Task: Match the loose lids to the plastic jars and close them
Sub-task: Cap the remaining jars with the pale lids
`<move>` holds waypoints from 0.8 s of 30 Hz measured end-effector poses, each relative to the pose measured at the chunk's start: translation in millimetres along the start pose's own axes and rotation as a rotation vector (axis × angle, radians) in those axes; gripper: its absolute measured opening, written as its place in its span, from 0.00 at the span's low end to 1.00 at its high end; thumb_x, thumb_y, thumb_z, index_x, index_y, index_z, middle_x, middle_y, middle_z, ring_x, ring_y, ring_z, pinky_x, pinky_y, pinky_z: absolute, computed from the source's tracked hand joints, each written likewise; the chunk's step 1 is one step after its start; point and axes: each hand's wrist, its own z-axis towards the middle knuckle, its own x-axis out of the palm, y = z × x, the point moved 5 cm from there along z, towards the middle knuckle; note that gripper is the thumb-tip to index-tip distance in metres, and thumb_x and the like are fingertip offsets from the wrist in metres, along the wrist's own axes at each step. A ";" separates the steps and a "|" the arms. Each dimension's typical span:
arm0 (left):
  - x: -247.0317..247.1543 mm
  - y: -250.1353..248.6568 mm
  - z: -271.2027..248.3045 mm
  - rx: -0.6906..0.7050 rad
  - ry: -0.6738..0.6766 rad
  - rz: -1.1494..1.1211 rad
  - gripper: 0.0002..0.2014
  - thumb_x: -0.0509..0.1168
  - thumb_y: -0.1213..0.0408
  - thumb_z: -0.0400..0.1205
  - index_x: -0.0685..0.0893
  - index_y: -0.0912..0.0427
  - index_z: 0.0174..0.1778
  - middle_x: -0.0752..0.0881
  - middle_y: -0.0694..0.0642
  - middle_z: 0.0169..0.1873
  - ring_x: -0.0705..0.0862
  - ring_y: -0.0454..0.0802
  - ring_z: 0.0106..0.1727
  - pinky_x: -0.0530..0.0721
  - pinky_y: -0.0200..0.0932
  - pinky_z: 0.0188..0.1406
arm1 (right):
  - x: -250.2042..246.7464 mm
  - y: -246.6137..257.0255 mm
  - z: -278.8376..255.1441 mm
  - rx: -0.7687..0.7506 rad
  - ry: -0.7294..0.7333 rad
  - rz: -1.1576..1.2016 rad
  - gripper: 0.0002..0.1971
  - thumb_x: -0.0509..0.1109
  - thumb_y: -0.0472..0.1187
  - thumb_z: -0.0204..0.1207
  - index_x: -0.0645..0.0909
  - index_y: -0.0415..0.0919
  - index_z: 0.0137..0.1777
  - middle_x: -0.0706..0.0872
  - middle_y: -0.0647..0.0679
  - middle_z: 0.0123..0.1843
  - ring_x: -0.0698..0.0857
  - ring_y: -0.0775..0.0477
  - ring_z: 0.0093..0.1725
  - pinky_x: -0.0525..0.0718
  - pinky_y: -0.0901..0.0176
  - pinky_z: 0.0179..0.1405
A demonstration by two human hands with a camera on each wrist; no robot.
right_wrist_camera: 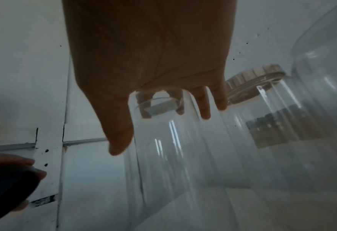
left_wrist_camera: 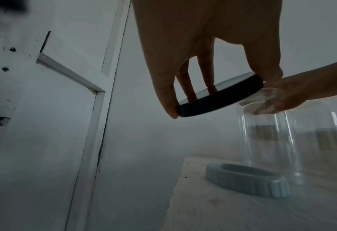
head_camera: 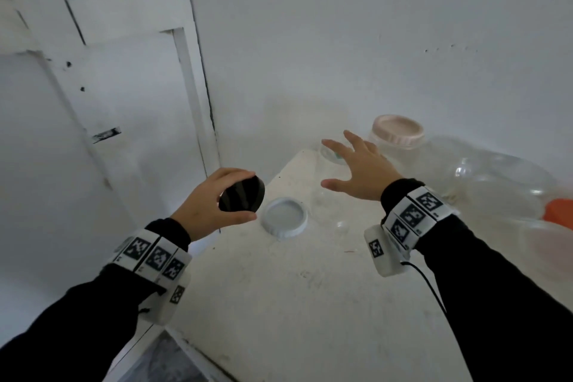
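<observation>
Pinching black lid (head_camera: 242, 194), left grip (head_camera: 204, 208), beside open jar (right_wrist_camera: 163, 140).

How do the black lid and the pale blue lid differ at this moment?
The black lid is held in the air by the left hand, fingertips round its rim; the pale blue lid lies untouched on the table. The black lid is tilted; the pale blue lid lies flat, hollow side up. The black lid's rim looks smooth, the pale blue lid's ribbed. Both are round and off any jar.

head view downward over table (head_camera: 310, 304), wrist views close along palms, sharing open jar (left_wrist_camera: 268, 137)
</observation>
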 end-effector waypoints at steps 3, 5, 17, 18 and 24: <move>-6.1 11.6 6.4 -0.007 0.014 0.008 0.36 0.68 0.36 0.60 0.72 0.36 0.66 0.72 0.34 0.63 0.74 0.37 0.64 0.73 0.30 0.59 | -2.2 1.9 5.4 0.018 0.010 -0.015 0.43 0.73 0.55 0.69 0.51 0.64 0.79 0.55 0.45 0.81 0.62 0.37 0.76 0.70 0.40 0.68; -8.7 16.9 10.9 -0.004 0.030 0.009 0.34 0.68 0.36 0.60 0.72 0.34 0.64 0.72 0.34 0.63 0.74 0.38 0.64 0.75 0.36 0.62 | -6.3 5.1 7.7 0.014 0.007 -0.048 0.45 0.74 0.51 0.67 0.51 0.65 0.79 0.61 0.45 0.76 0.65 0.40 0.72 0.74 0.45 0.62; -6.1 20.5 32.7 0.028 0.045 -0.055 0.36 0.68 0.35 0.60 0.72 0.35 0.66 0.73 0.36 0.63 0.74 0.34 0.63 0.76 0.34 0.56 | -27.0 6.8 -19.7 0.012 -0.092 0.071 0.42 0.85 0.47 0.55 0.65 0.50 0.68 0.70 0.47 0.64 0.71 0.44 0.62 0.78 0.47 0.58; -4.3 20.2 34.4 0.030 0.050 -0.059 0.37 0.68 0.35 0.60 0.72 0.38 0.67 0.73 0.38 0.63 0.74 0.35 0.63 0.76 0.34 0.56 | -26.9 4.2 -24.4 0.021 -0.107 0.112 0.42 0.85 0.45 0.55 0.65 0.48 0.67 0.70 0.46 0.64 0.71 0.45 0.61 0.77 0.49 0.59; 8.0 9.0 44.8 0.069 0.070 -0.100 0.38 0.68 0.36 0.60 0.73 0.40 0.68 0.73 0.36 0.62 0.72 0.26 0.62 0.73 0.30 0.54 | -16.2 -11.6 -53.2 0.113 -0.221 0.178 0.37 0.84 0.47 0.57 0.63 0.39 0.56 0.69 0.48 0.57 0.70 0.49 0.55 0.69 0.61 0.50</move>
